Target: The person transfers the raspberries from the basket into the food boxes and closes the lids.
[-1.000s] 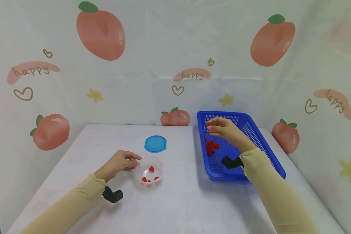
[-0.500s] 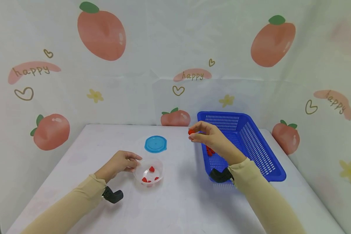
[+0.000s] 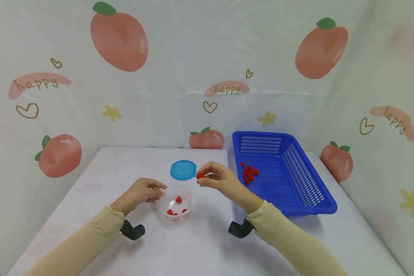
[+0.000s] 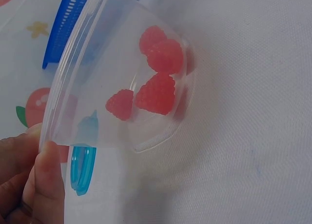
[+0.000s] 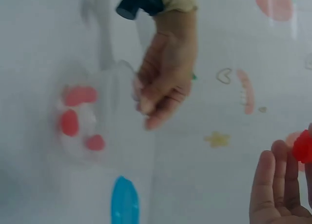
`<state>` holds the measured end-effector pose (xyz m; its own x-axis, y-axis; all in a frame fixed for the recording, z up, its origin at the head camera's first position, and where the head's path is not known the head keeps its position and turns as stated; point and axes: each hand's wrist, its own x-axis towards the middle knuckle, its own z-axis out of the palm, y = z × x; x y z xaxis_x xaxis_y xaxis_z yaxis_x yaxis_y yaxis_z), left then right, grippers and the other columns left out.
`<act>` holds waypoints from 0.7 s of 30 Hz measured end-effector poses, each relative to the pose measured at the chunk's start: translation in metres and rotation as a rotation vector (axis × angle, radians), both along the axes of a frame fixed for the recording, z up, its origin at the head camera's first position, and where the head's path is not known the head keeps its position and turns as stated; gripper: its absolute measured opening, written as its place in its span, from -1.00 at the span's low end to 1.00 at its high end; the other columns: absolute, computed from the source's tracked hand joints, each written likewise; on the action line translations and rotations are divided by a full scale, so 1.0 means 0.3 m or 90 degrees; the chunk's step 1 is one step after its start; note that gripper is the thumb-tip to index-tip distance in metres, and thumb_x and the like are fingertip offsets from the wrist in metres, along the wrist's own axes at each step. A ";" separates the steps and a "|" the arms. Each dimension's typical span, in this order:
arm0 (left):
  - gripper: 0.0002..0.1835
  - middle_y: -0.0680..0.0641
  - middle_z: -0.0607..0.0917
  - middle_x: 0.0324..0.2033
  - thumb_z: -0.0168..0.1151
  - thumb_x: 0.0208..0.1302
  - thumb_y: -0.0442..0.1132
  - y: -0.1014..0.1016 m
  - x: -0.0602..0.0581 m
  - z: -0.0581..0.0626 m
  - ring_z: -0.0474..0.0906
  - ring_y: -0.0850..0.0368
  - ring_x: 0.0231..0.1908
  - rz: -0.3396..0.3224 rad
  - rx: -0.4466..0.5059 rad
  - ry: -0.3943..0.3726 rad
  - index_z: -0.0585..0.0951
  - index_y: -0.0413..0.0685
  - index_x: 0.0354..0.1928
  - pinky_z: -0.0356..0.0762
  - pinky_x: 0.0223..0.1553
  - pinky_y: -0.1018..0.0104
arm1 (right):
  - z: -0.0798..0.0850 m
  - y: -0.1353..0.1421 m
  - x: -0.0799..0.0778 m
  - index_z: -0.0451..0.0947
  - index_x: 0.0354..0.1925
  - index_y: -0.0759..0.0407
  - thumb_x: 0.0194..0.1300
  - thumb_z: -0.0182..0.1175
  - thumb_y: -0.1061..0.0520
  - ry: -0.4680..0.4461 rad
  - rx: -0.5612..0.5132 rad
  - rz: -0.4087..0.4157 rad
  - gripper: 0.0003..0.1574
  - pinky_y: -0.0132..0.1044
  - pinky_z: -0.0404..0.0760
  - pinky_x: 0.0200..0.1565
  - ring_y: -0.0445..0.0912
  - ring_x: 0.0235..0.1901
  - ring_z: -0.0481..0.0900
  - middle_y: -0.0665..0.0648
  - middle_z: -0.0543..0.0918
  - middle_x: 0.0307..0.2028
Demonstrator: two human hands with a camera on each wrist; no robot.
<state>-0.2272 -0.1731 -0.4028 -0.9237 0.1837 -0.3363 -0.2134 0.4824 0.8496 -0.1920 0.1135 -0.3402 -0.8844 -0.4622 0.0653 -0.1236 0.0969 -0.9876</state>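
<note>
**Red raspberry [image 3: 200,176] pinched by right hand [image 3: 224,182], clear bowl [image 4: 114,53] gripped by left hand [image 3: 145,190]**

The red raspberry is clamped between the thumb and fingertips of the right hand and is held clear of the white table [image 3: 203,249]. The rim of the clear bowl is clamped between the thumb and fingers of the left hand, at the side nearest that hand. Within the bowl, to the right of the left hand's grip, four raspberries [image 4: 157,94] can be counted in the left wrist view. The bowl is placed to the left of the right hand's pinch and nearer the person; the two are seen apart.

A blue lid [image 3: 183,170] is laid on the table beyond the left hand's grip, left of the right fingertips. To the right of the right hand a blue basket [image 3: 279,191] is set, with a cluster of red berries [image 3: 250,174] gathered near its left wall, the side closer to the pinch.
</note>
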 end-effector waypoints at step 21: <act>-0.69 -0.12 0.63 -0.33 0.30 0.21 -0.34 0.002 -0.005 -0.007 0.56 0.11 -0.44 0.008 -0.016 0.005 0.64 -0.26 0.00 0.68 -0.30 0.35 | -0.240 -0.149 -0.015 0.55 -0.08 0.23 0.26 0.28 0.20 -0.044 0.080 0.000 -0.74 -0.34 0.66 -0.12 -0.12 -0.27 0.59 0.15 0.61 -0.11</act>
